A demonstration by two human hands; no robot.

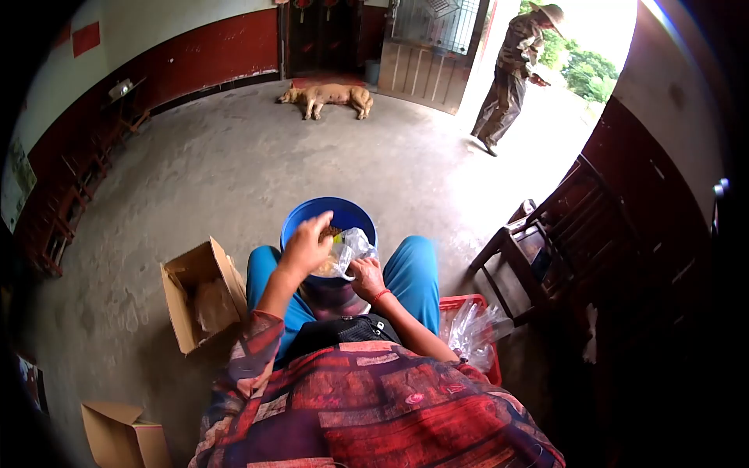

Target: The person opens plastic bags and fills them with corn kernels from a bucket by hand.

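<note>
A blue bucket (361, 212) stands between my knees, with brownish contents visible inside. My left hand (307, 248) is raised over the bucket's left side, its fingers apart and nothing seen in them. At the bucket's near right side, my right hand (367, 277) pinches the edge of a clear plastic bag (355, 243). The bag lies across the bucket's opening, and something pale yellowish shows in or beneath it. My left hand hides part of the contents, and the fingertips of my right hand are partly covered.
An open cardboard box (181, 300) holding a wrapped bundle stands at left, another box (117, 437) nearer me. At right, a red basket (460, 303) holds clear bags (477, 331) beside a wooden chair (507, 269). A dog (331, 97) lies ahead; a person (511, 74) stands in the doorway.
</note>
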